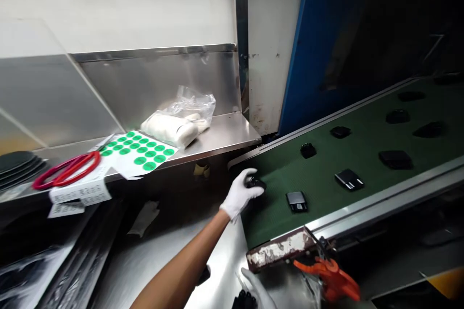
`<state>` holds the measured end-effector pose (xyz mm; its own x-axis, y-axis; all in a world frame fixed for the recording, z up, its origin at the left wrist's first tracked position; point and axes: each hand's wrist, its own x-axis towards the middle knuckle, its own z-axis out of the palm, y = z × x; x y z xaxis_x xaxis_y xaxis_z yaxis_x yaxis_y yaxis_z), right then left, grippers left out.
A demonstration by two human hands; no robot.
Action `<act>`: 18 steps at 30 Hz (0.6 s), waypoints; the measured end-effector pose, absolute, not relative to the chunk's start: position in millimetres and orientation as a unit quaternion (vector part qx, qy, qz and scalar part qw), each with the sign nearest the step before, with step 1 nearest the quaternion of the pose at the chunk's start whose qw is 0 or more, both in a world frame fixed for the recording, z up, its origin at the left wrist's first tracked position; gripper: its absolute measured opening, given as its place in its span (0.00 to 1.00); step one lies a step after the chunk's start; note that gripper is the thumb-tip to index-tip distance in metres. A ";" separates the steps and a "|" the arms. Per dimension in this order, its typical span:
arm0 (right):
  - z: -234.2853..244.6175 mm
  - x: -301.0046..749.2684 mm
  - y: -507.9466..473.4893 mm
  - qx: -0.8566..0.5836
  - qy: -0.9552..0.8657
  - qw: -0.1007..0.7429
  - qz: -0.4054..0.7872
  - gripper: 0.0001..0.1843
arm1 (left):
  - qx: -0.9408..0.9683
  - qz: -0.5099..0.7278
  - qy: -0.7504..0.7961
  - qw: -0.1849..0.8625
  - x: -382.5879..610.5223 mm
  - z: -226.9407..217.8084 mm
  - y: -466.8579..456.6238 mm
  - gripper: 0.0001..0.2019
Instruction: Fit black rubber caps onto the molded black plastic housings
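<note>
Right hand [258,286] low at the frame edge, dark lump [243,300] just left of it; can't tell its grip. Left hand [239,194] reaches well ahead, grip closed over a black part [255,183] on the near end of the belt [275,222]. Part's axis hidden by fingers. Another black piece [297,201] lies near, right of the grip.

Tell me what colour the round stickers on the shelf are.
Bright green: the round stickers sit in rows on a white backing; the head view shows them clearly.
</note>
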<state>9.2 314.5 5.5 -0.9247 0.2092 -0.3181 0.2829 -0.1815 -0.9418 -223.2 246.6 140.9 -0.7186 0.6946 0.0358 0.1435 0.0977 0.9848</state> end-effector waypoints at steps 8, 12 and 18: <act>1.8 -10.7 157.0 0.203 0.516 0.083 -0.828 0.37 | -0.011 0.659 0.694 0.291 -105.0 99.0 1.7 0.21; 30.6 -4.3 148.9 0.207 0.464 0.153 -0.848 0.34 | -0.104 0.727 0.613 0.293 -50.8 97.2 -35.2 0.25; 109.9 9.0 159.5 0.154 0.429 0.223 -0.862 0.31 | -0.117 0.781 0.529 0.310 -10.8 133.5 -37.0 0.19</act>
<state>9.0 159.5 109.9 -0.8529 -0.2531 -0.4565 0.5168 -0.5323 -0.6705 -10.8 -37.0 133.5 -0.7805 0.3597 -0.5113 -0.6081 -0.2476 0.7542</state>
